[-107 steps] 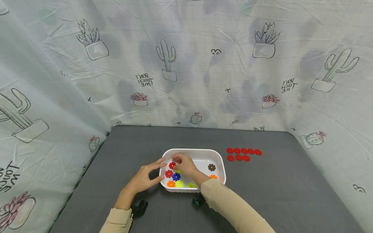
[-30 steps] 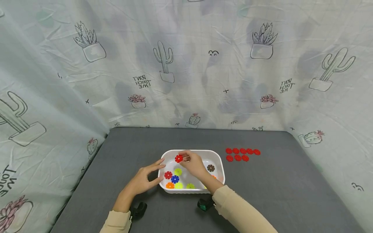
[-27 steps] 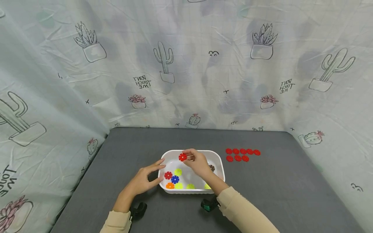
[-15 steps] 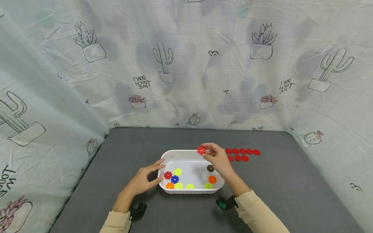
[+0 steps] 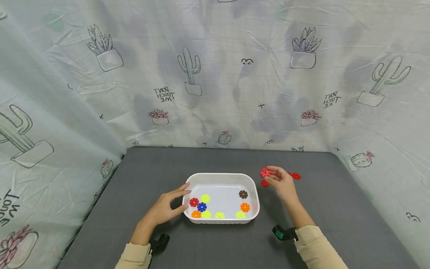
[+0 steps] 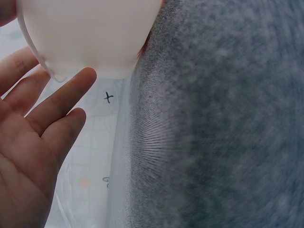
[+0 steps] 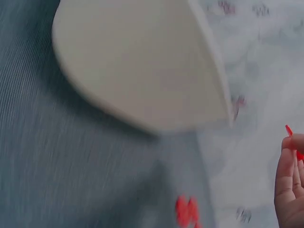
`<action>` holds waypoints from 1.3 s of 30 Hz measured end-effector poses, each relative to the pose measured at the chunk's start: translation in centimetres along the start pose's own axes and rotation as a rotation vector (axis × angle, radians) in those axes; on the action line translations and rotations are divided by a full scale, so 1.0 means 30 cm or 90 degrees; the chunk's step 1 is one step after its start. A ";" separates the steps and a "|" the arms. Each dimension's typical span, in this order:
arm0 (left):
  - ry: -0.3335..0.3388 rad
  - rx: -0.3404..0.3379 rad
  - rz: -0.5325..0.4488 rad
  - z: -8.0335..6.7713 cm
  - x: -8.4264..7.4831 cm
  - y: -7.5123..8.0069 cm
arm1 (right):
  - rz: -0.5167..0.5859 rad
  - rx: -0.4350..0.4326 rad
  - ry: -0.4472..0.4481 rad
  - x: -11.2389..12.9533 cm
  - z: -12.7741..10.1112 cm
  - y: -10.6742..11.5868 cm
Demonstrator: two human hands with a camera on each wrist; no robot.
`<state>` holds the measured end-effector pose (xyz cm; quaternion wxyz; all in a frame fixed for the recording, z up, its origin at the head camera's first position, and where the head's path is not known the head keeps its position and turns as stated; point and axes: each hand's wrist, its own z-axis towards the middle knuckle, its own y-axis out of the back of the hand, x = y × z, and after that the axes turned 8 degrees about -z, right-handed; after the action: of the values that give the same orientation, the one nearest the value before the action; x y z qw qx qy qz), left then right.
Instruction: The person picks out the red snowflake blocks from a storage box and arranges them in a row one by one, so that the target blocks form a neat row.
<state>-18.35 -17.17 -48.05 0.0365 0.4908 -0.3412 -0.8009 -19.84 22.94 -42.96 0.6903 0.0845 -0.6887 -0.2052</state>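
Handling: red flower disc (image 5: 265,172) is looking like thin stiff plastic, very light; I judge it is slipping easily if pinched on the flat faces, so the notched edge is the better place to take hold.
Right hand: right hand (image 5: 283,184) is pinching this disc between thumb and fingertips, above the surface, at about 2 o'clock from the white tray (image 5: 250,183).
Left hand: left hand (image 5: 167,206) is resting with straight, relaxed fingers against the tray wall at 9 o'clock, holding nothing; in the left wrist view the fingers (image 6: 57,102) are touching the rim.
Tray: smooth, glossy, rounded corners, probably rigid plastic and light.
Discs in tray: a red disc (image 5: 193,202), a blue disc (image 5: 202,206), an orange disc (image 5: 245,207) and a brown disc (image 5: 243,194) are lying flat, with some yellow-green ones; all have the same notched flower shape.
Red group: red discs on the surface (image 5: 296,176) are lying just behind the right hand, partly hidden.
Surface: grey surface (image 5: 336,209) is looking like matte woven fabric, giving some grip.
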 end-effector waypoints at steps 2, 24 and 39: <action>0.001 -0.002 -0.002 0.002 0.000 0.001 | 0.001 -0.014 -0.005 -0.042 0.010 0.029; 0.017 0.008 -0.010 0.006 -0.004 0.004 | 0.040 -0.119 -0.157 -0.315 0.069 0.208; 0.002 -0.006 0.002 -0.001 -0.008 0.002 | -0.206 -0.123 -0.140 -0.337 0.084 0.195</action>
<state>-18.22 -17.14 -47.84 0.0404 0.4914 -0.3379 -0.8017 -21.01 32.67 -49.78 0.5740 0.1045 -0.7145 -0.3861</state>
